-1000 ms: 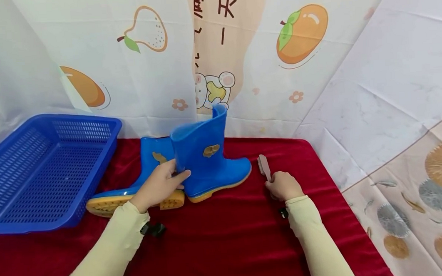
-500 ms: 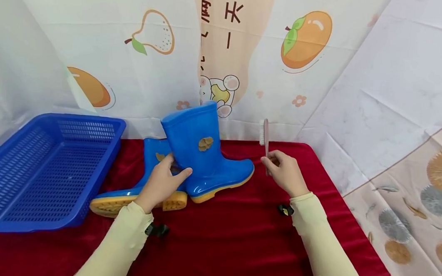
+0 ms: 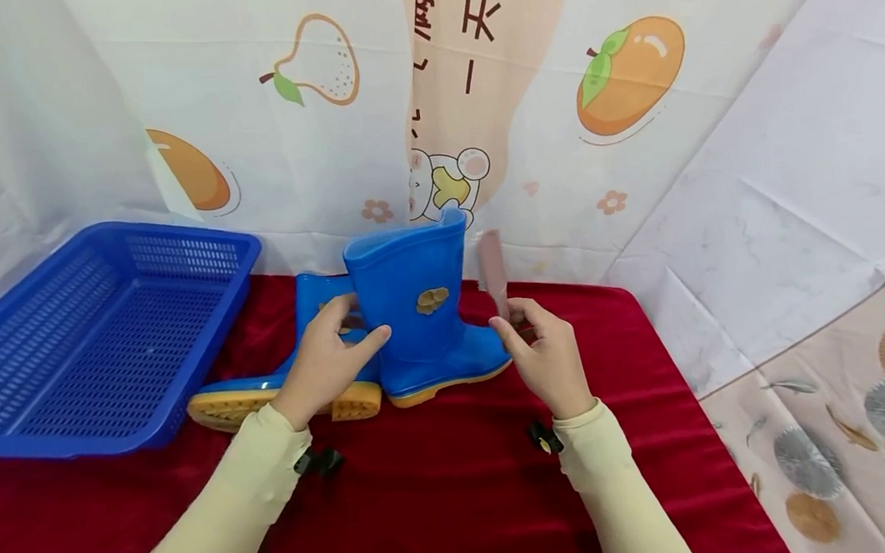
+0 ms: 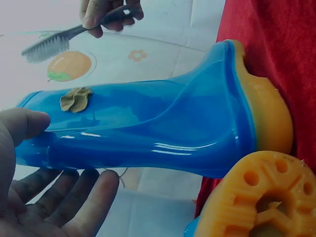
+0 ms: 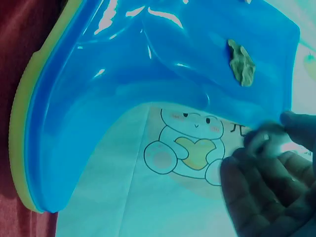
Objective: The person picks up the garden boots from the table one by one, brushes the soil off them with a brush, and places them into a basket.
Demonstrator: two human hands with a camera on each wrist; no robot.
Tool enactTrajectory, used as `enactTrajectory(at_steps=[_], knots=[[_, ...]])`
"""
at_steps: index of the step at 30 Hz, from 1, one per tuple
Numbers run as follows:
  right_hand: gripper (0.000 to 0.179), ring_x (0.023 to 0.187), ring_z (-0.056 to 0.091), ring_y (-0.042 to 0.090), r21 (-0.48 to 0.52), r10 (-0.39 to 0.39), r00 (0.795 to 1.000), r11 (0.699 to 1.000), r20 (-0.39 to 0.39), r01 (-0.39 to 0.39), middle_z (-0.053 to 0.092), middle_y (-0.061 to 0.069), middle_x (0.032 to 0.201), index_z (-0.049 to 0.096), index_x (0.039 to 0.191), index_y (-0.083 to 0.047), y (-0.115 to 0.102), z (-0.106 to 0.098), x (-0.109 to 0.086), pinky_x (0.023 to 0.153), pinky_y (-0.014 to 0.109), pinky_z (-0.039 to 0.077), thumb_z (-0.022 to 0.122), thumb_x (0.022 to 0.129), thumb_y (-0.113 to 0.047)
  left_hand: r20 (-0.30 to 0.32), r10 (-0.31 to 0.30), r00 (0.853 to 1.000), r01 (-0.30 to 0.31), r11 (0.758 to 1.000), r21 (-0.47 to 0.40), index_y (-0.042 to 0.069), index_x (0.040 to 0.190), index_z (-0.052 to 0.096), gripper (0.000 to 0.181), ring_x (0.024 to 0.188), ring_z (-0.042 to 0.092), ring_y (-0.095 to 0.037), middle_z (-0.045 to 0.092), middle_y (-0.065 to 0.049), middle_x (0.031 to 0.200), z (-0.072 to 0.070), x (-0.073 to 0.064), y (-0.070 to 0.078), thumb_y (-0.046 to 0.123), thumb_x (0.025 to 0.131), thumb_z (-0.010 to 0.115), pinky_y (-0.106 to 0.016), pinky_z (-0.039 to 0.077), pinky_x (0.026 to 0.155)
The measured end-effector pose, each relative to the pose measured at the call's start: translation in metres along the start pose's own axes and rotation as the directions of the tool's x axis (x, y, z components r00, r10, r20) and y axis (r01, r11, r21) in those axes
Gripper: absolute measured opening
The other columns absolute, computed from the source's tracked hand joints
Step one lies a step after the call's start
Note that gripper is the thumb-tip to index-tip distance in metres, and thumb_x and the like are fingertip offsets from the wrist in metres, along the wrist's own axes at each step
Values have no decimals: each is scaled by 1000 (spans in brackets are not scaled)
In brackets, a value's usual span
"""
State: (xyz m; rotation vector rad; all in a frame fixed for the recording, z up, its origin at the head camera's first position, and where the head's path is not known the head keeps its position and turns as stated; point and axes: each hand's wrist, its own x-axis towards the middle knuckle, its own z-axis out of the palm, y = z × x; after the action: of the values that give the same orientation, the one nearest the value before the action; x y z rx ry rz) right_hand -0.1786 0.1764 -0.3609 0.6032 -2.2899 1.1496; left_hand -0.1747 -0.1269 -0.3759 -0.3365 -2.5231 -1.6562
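Observation:
A blue rain boot (image 3: 416, 345) with a yellow sole stands upright on the red cloth, a brown mud-like patch (image 3: 432, 300) on its shaft. My left hand (image 3: 323, 362) holds the rear of the shaft, thumb on the near side and fingers on the other, as the left wrist view shows. Held by the handle in my right hand (image 3: 547, 350), a scrub brush (image 3: 493, 265) points up beside the shaft's front edge. Its white bristles (image 4: 47, 49) show in the left wrist view. A second boot (image 3: 308, 296) lies tipped behind my left hand, its yellow sole facing me.
A blue plastic basket (image 3: 253, 249) with perforated walls stands at the left, beside the tipped boot's toe. Behind the red-covered table (image 3: 439, 494) hangs a white curtain (image 3: 542, 179) printed with fruit.
My right hand has lifted the brush from low over the cloth and brought it left, close to the standing boot. My left hand stays at the shaft, which rocks slightly.

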Motion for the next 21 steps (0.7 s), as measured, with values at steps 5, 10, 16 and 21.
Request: enactTrajectory(at_steps=[5, 10, 16, 21], knots=[[18, 66, 51, 11, -53, -128, 992, 990, -11, 127, 61, 2, 81, 73, 111, -4, -2, 5, -1, 57, 17, 44, 76, 94, -7, -15, 7, 1000, -7, 1000, 3, 12, 149, 49, 63, 117, 62, -29, 63, -9, 133, -3, -1, 2, 44, 99, 69, -55, 57, 95], [26, 68, 49, 10, -83, -171, 985, 981, 28, 173, 61, 2, 84, 74, 119, -4, -2, 10, -2, 57, 19, 41, 76, 94, -7, -33, 10, 999, -12, 999, -41, 11, 146, 49, 57, 114, 62, -26, 65, -10, 126, -5, -1, 2, 40, 101, 68, -52, 56, 96], [47, 67, 45, 9, -122, -181, 983, 975, 38, 185, 61, 2, 84, 66, 139, -9, -3, 14, -3, 54, 21, 38, 76, 93, -7, -60, 56, 997, -63, 990, -123, 8, 138, 53, 43, 110, 64, -25, 63, -10, 127, -5, -2, 3, 29, 103, 66, -40, 62, 83], [50, 66, 43, 8, -153, -213, 975, 964, 54, 219, 62, 2, 85, 64, 143, -14, -2, 16, -3, 54, 21, 36, 75, 94, -9, -79, 73, 994, -84, 986, -146, 6, 135, 54, 40, 104, 65, -25, 64, -12, 123, -5, 1, 4, 27, 104, 65, -32, 63, 76]])
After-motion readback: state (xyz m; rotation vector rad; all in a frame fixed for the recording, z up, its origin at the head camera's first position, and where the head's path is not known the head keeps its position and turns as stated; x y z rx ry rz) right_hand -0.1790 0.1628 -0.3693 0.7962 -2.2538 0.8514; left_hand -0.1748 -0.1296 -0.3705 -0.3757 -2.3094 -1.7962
